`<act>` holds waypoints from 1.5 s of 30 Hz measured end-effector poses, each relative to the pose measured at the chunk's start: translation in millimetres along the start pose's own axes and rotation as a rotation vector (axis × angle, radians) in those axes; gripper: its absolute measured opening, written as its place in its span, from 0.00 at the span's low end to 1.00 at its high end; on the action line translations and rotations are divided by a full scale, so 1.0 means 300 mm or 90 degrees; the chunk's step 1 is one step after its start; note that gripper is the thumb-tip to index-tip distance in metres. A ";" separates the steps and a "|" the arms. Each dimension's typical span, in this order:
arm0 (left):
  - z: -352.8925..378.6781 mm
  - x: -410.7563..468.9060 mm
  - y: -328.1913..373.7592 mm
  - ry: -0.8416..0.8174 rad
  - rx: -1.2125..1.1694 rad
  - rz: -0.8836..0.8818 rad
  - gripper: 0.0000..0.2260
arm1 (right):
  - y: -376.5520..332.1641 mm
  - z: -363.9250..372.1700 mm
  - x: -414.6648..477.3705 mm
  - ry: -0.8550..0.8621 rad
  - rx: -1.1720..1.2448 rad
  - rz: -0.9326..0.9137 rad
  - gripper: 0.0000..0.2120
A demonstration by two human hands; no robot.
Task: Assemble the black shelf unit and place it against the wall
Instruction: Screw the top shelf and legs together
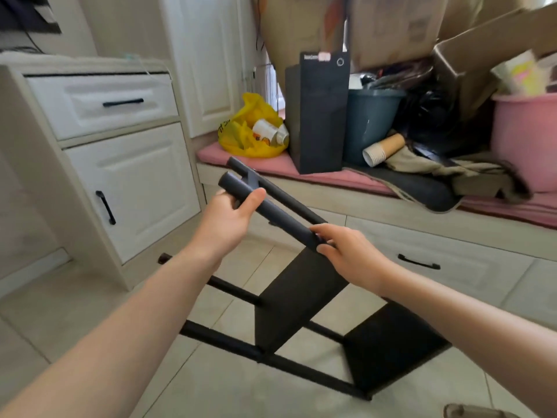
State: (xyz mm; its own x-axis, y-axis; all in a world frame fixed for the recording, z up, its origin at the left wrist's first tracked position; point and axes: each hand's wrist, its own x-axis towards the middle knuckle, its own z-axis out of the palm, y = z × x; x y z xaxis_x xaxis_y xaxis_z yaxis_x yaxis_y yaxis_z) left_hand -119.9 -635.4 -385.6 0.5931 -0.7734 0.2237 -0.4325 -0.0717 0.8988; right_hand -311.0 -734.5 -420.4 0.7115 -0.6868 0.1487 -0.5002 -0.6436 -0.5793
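The black shelf unit (298,300) lies tilted on its side over the tiled floor, two flat shelf panels joined by round black poles. My left hand (232,218) grips the upper end of the nearest pole (271,211), thumb over the top. A second pole (280,194) runs parallel just behind it. My right hand (346,251) holds the same near pole lower down, where it meets the upper shelf panel. The lower panel (391,345) and two bottom poles (271,357) rest near the floor.
White cabinet with drawers (120,164) stands at the left. A window bench with a pink cushion (331,176) carries a yellow bag (250,131), a black box (319,116), a bin (370,122), paper cups, cardboard boxes and a pink tub (527,140).
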 end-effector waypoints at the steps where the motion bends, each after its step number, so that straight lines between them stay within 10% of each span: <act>1: -0.003 0.012 0.028 0.010 0.013 0.021 0.16 | -0.005 -0.007 -0.002 0.011 0.021 0.002 0.20; 19: 0.253 -0.102 0.246 0.151 0.196 0.136 0.25 | 0.067 -0.098 -0.148 0.045 0.261 0.062 0.11; 25: 0.300 -0.177 0.268 0.077 0.155 0.203 0.24 | 0.243 -0.229 -0.209 0.284 0.241 0.176 0.15; 30: 0.342 -0.248 0.270 0.058 0.159 0.277 0.22 | 0.337 -0.233 -0.236 0.172 0.223 0.267 0.30; 45: 0.456 -0.314 0.233 0.083 0.106 0.409 0.19 | 0.399 -0.193 -0.490 0.197 0.353 0.199 0.14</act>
State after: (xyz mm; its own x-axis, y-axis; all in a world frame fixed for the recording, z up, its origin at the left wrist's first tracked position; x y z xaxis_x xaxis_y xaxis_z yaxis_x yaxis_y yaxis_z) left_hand -298.8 -653.8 -395.5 0.2558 -0.6139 0.7468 -0.8187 0.2732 0.5050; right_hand -504.0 -730.2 -465.1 0.3612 -0.9288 0.0826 -0.2743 -0.1905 -0.9426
